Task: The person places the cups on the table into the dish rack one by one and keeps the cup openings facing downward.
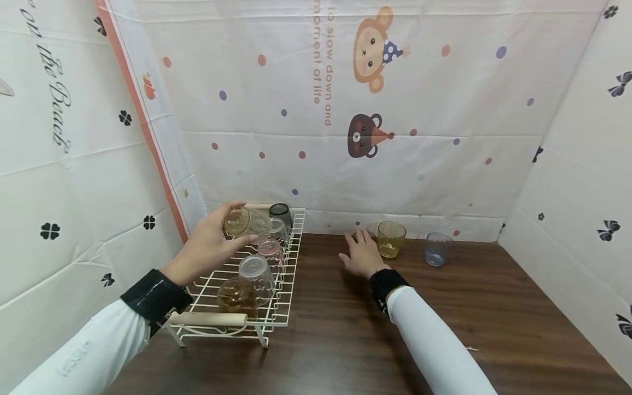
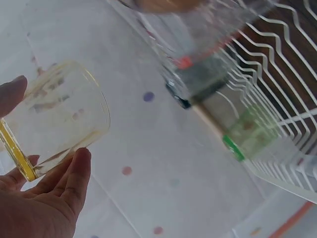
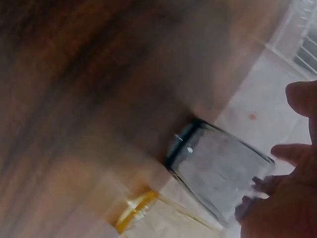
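Observation:
My left hand (image 1: 209, 244) grips a yellow-tinted glass (image 2: 69, 116) over the left side of the wire drying rack (image 1: 291, 274), thumb on one side and fingers on the other. The glass lies tilted sideways in the grip, its thick yellow base toward the palm. At the back of the table, my right hand (image 1: 364, 257) reaches with spread fingers to a grey glass with a dark base (image 3: 218, 171). Its fingertips are right at the rim in the right wrist view; the hand hides most of this glass in the head view.
Along the rack's right side stand an amber glass (image 1: 237, 299), a clear one (image 1: 258, 280), a pink one (image 1: 271, 253) and a dark one (image 1: 281, 214) at the back. A yellow glass (image 1: 391, 240) and a blue glass (image 1: 437, 250) stand on the table (image 1: 336, 340) near the back cloth (image 1: 419, 181).

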Action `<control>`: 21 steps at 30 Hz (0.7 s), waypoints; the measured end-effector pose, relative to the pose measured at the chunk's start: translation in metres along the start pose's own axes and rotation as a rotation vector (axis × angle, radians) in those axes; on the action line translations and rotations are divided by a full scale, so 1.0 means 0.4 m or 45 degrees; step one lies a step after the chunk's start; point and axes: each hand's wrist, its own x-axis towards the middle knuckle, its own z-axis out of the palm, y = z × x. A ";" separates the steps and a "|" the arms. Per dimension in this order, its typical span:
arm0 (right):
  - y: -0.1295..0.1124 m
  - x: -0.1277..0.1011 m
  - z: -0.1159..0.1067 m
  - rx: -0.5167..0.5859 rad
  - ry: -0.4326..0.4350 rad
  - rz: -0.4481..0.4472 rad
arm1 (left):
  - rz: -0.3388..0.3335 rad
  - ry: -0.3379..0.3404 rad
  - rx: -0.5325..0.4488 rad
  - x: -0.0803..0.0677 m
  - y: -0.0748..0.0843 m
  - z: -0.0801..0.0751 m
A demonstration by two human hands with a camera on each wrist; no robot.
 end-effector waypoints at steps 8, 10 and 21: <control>0.007 0.010 0.026 -0.110 0.049 0.075 | -0.126 -0.074 0.107 0.010 -0.079 -0.025; 0.015 0.015 0.026 -0.121 0.074 0.090 | -0.165 -0.122 0.138 0.020 -0.097 -0.025; 0.042 0.010 0.019 -0.177 0.089 0.117 | -0.272 -0.367 0.250 0.083 -0.207 0.026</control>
